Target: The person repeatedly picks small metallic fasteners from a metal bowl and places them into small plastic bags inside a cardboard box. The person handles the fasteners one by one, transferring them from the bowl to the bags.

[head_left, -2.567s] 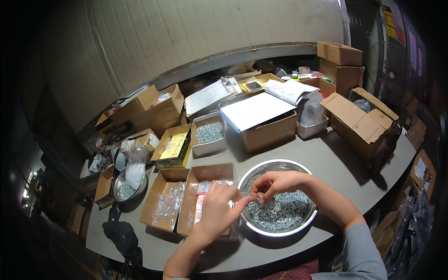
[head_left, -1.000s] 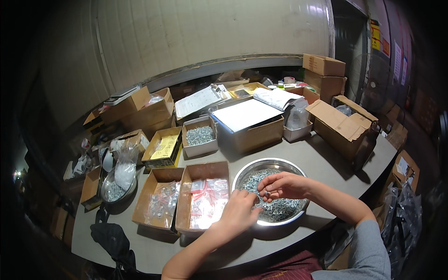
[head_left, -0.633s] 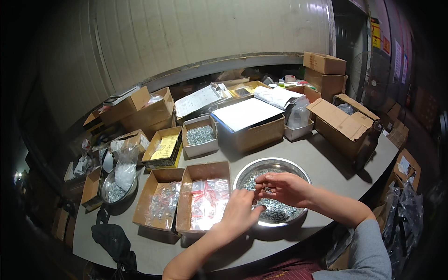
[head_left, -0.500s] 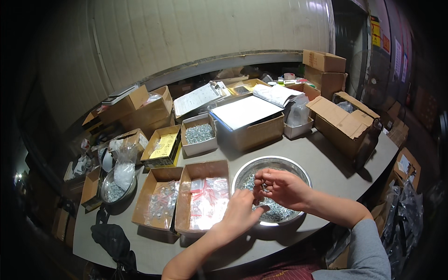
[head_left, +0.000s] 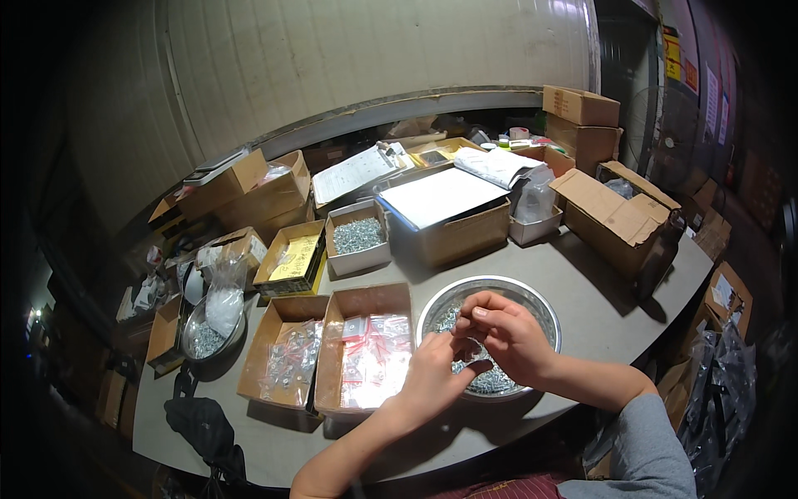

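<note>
A round metal bowl (head_left: pixel 546 301) stands at the table's near right, holding a heap of small silvery screws (head_left: pixel 495 382). Over it my two hands come together, fingertips nearly touching. My right hand (head_left: pixel 509 334) is half curled, palm turned inward, around a few small screws that barely show between its fingers. My left hand (head_left: pixel 432 373) reaches in from the left side with bent fingers, its thumb stretched over the bowl. Whatever its fingertips pinch is hidden. Left of the bowl, a cardboard box (head_left: pixel 331 353) contains small clear bags with red edges (head_left: pixel 374 353).
Another open box (head_left: pixel 259 366) with bagged hardware sits farther left. Behind are a white box of screws (head_left: pixel 359 237), a yellow-and-black box (head_left: pixel 291 258) and a large carton topped by white paper (head_left: pixel 440 198). A second metal bowl (head_left: pixel 237 339) and a black cloth bag (head_left: pixel 199 428) lie left.
My right hand has risen slightly and its fingers have closed over more, so the screws in it show less. My left hand stays nearly in place. The whole view has shifted slightly.
</note>
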